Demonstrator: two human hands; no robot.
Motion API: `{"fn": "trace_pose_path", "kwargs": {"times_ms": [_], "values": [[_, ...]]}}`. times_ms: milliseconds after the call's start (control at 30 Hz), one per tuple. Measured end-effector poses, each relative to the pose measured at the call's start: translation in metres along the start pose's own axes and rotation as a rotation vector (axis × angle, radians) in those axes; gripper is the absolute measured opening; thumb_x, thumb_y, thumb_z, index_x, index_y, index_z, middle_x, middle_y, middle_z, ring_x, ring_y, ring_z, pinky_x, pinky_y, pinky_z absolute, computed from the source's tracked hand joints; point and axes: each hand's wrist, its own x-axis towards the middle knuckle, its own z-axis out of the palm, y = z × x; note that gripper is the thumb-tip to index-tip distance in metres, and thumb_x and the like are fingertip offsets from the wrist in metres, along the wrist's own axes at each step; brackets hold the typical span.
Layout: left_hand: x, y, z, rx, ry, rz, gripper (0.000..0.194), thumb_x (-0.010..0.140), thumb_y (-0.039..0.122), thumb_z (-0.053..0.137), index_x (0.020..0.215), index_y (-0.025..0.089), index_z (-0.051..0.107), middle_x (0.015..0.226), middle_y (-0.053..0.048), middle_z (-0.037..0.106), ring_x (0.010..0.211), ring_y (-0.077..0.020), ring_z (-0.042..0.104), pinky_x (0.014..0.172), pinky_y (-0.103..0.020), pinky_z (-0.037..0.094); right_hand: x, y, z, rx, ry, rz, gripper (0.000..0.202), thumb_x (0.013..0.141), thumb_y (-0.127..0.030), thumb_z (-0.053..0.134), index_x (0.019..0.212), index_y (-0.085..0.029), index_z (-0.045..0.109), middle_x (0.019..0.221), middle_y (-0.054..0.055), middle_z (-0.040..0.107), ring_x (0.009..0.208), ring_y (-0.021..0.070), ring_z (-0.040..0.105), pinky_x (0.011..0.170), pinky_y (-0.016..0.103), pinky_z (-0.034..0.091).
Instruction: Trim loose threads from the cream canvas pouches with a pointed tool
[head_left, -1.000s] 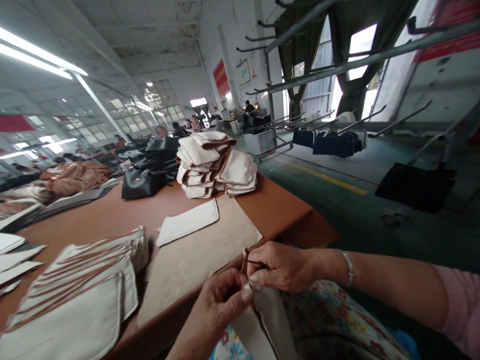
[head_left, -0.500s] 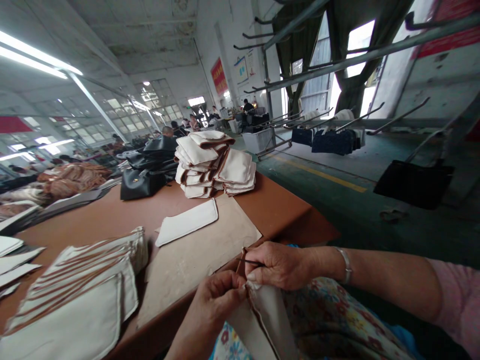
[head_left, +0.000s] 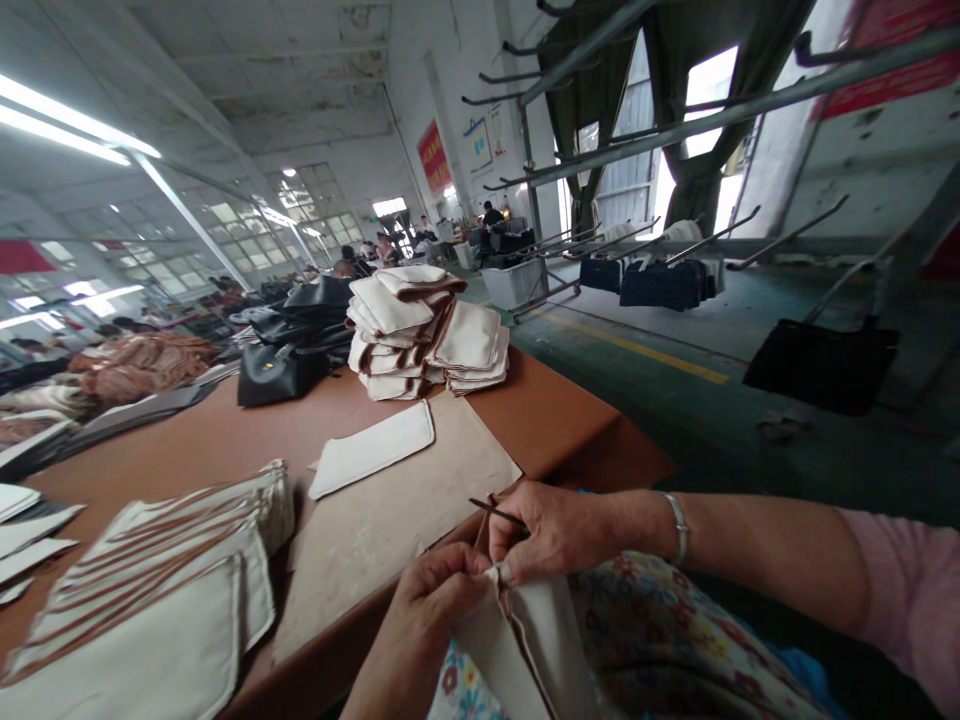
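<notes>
In the lap, over a floral cloth [head_left: 645, 630], lies a cream leather-like piece [head_left: 551, 630] with a brown-lined open seam. My left hand [head_left: 439, 600] pinches its top edge between thumb and fingers. My right hand [head_left: 551, 530] is closed right beside it, its thumb at the same edge. A thin dark pointed tool [head_left: 495, 513] sticks out leftward from the right fingers; its handle is hidden in the palm. A narrow brown strip stands up behind the tool. A flat cream panel [head_left: 375, 450] rests on a beige board [head_left: 375, 530] beyond my hands.
On the brown-covered table [head_left: 555, 410] stands a stack of cream pieces [head_left: 427, 330] beside a black bag [head_left: 274, 372]. Overlapping cream pieces [head_left: 165, 610] lie at the left. A metal rack [head_left: 637, 145] with hanging bags is at the right.
The tool's tip has swung up and further left out of the right hand, and more of it shows. Both hands keep their place at the piece's edge. The view has shifted slightly.
</notes>
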Motion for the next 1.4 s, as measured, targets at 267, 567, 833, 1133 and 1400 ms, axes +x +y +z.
{"fn": "trace_pose_path", "kwargs": {"times_ms": [267, 567, 833, 1133, 1400], "values": [[-0.001, 0.014, 0.011, 0.301, 0.067, 0.102, 0.024, 0.071, 0.036, 0.072, 0.067, 0.015, 0.063, 0.056, 0.003, 0.052, 0.051, -0.0100, 0.041, 0.052, -0.023, 0.037, 0.002, 0.000, 0.004, 0.021, 0.031, 0.027, 0.005, 0.071, -0.016, 0.058, 0.074, -0.013, 0.059, 0.063, -0.005, 0.051, 0.054, 0.0049, 0.038, 0.045, 0.016, 0.029], [-0.005, 0.020, 0.017, 0.437, 0.076, 0.201, 0.010, 0.068, 0.013, 0.058, 0.062, 0.015, 0.064, 0.061, 0.001, 0.054, 0.059, -0.0127, 0.045, 0.055, -0.023, 0.034, 0.001, 0.002, 0.002, -0.130, 0.025, 0.024, 0.004, 0.070, -0.017, 0.059, 0.070, -0.013, 0.057, 0.060, -0.006, 0.048, 0.053, 0.0050, 0.040, 0.045, 0.014, 0.031], [-0.007, 0.001, 0.018, -0.204, -0.019, 0.068, 0.017, 0.067, 0.028, 0.075, 0.065, 0.014, 0.064, 0.056, 0.001, 0.056, 0.050, -0.0087, 0.043, 0.050, -0.021, 0.030, -0.007, 0.000, -0.002, 0.268, -0.071, 0.089, 0.022, 0.070, -0.032, 0.067, 0.082, -0.015, 0.061, 0.060, -0.006, 0.050, 0.037, 0.0047, 0.036, 0.031, 0.016, 0.030], [-0.009, 0.011, 0.018, 0.210, 0.087, 0.069, 0.020, 0.076, 0.032, 0.066, 0.069, 0.013, 0.065, 0.059, 0.001, 0.056, 0.053, -0.0100, 0.042, 0.051, -0.022, 0.028, -0.007, -0.002, 0.008, -0.083, 0.156, -0.047, 0.017, 0.068, -0.024, 0.070, 0.073, -0.012, 0.059, 0.061, -0.005, 0.053, 0.055, 0.0059, 0.043, 0.047, 0.015, 0.032], [-0.006, 0.006, 0.010, 0.389, 0.034, 0.099, 0.023, 0.079, 0.034, 0.058, 0.074, 0.013, 0.063, 0.062, 0.001, 0.052, 0.057, -0.0122, 0.041, 0.053, -0.024, 0.026, -0.010, -0.006, 0.013, -0.153, 0.232, 0.009, 0.005, 0.067, -0.015, 0.060, 0.072, -0.012, 0.061, 0.061, -0.004, 0.055, 0.055, 0.0071, 0.046, 0.047, 0.016, 0.032]]}}
